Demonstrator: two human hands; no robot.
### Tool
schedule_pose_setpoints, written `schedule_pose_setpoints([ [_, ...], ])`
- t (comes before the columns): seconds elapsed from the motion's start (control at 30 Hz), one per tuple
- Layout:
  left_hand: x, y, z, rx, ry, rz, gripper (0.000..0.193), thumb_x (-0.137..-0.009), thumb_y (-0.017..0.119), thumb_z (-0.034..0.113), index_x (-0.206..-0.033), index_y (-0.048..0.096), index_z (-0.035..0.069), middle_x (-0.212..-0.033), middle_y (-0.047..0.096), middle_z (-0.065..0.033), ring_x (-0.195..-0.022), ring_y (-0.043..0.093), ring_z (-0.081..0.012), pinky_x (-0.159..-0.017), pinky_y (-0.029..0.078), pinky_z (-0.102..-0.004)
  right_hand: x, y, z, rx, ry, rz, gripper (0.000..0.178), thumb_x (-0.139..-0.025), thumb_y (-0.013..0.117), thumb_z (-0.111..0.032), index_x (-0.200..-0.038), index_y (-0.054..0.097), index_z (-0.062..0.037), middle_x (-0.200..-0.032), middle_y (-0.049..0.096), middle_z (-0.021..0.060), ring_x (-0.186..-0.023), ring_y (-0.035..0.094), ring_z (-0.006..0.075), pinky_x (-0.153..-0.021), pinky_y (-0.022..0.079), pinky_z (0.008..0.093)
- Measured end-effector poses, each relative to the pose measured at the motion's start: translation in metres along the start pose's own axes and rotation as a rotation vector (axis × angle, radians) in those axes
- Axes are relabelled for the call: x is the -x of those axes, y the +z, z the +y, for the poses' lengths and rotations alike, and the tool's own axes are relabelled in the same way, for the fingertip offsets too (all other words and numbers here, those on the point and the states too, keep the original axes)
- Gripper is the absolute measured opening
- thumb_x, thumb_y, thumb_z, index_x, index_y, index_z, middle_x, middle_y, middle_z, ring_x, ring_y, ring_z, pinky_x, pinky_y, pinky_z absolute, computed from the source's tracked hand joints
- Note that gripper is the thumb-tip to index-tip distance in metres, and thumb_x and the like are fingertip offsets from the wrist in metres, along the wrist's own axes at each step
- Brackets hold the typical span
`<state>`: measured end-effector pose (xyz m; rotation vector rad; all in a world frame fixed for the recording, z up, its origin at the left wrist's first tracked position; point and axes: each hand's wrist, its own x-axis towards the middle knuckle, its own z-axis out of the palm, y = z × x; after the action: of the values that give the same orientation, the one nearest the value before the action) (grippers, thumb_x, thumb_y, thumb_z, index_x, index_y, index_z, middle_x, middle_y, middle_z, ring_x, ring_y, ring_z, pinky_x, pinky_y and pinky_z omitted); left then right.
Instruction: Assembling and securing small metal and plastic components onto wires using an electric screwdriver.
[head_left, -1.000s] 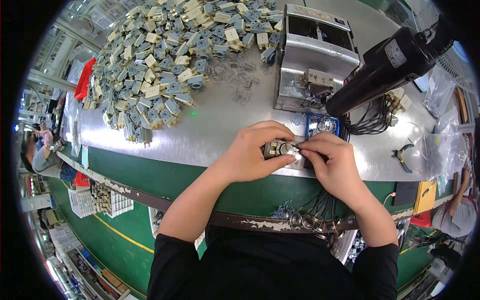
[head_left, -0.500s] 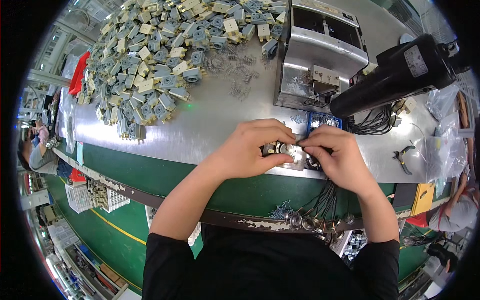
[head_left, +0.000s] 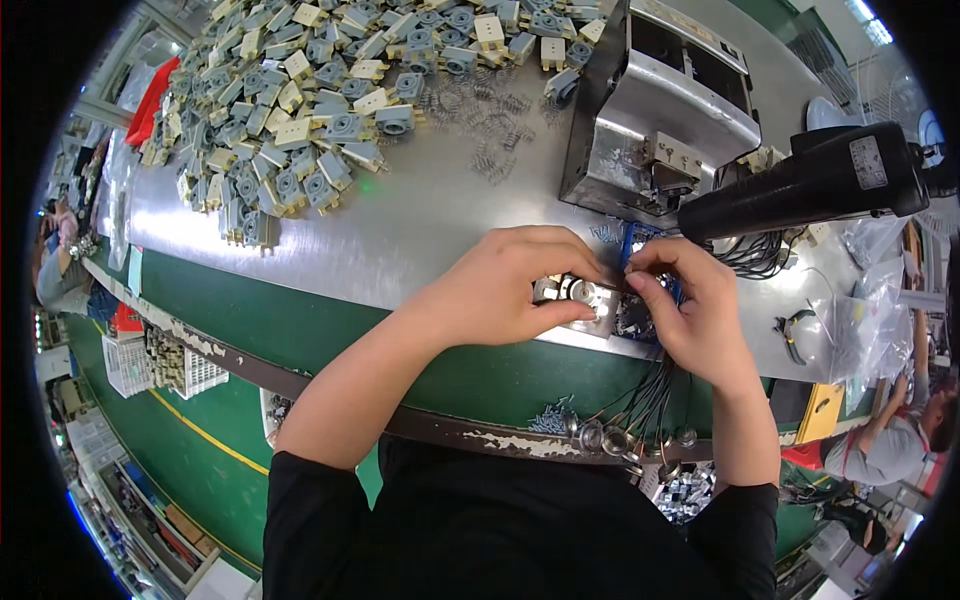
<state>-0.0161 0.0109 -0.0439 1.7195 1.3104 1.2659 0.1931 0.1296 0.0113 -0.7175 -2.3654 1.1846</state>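
Note:
My left hand (head_left: 510, 285) is closed around a small metal assembly with a round silvery top (head_left: 581, 290), thumb in front and fingers behind. The assembly sits on a metal block (head_left: 598, 322) at the table's front edge. Just to its right, my right hand (head_left: 695, 305) has thumb and forefinger pinched together over a blue tray (head_left: 627, 243) holding small dark and silvery pieces. Whatever lies between those fingertips is too small to make out. Part of the tray is hidden behind the right hand.
Many grey-and-cream plastic housings (head_left: 325, 125) are heaped at the far left, beside loose springs (head_left: 490, 130). A metal machine (head_left: 670, 110) and a black cylindrical tool (head_left: 800, 185) stand at the right. Pliers (head_left: 793, 336) lie farther right; wired round metal parts (head_left: 615, 440) hang at the near edge.
My right hand has drawn away from the metal assembly to the right, over the blue tray. My left hand keeps its hold. The whole view has shifted slightly.

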Motion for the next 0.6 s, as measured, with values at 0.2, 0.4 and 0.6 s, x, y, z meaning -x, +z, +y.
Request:
schedule_pose_setpoints([
  [0.2,0.001,0.000,-0.002,-0.012,0.008,0.000,0.031,-0.079,0.086,0.011,-0.105,0.072,0.002,-0.107,0.073,-0.0132,-0.099,0.072,-0.0319,-0.086,0.057,-0.0393,-0.015,-0.011,-0.016,0.067,-0.154,-0.209,0.021,-0.084,0.073,0.007,-0.105,0.071,0.0033,-0.091,0.073,0.0110,-0.086,0.071,0.0179,-0.079,0.055,0.0300],
  [0.4,0.001,0.003,-0.001,-0.013,0.033,0.018,0.033,-0.078,0.086,0.011,-0.106,0.070,0.003,-0.108,0.072,-0.0129,-0.100,0.071,-0.0321,-0.087,0.056,-0.0396,-0.016,-0.001,-0.025,0.033,0.013,-0.112,0.027,-0.083,0.075,0.006,-0.108,0.066,0.0024,-0.087,0.074,0.0148,-0.086,0.076,0.0219,-0.078,0.055,0.0308],
  [0.6,0.000,0.000,0.003,-0.023,-0.066,0.011,0.038,-0.076,0.086,0.011,-0.107,0.066,0.004,-0.109,0.070,-0.0123,-0.101,0.068,-0.0318,-0.089,0.054,-0.0386,-0.023,0.001,-0.032,0.158,0.081,-0.258,0.028,-0.084,0.072,0.007,-0.109,0.061,0.0008,-0.088,0.075,0.0152,-0.086,0.077,0.0271,-0.077,0.056,0.0330],
])
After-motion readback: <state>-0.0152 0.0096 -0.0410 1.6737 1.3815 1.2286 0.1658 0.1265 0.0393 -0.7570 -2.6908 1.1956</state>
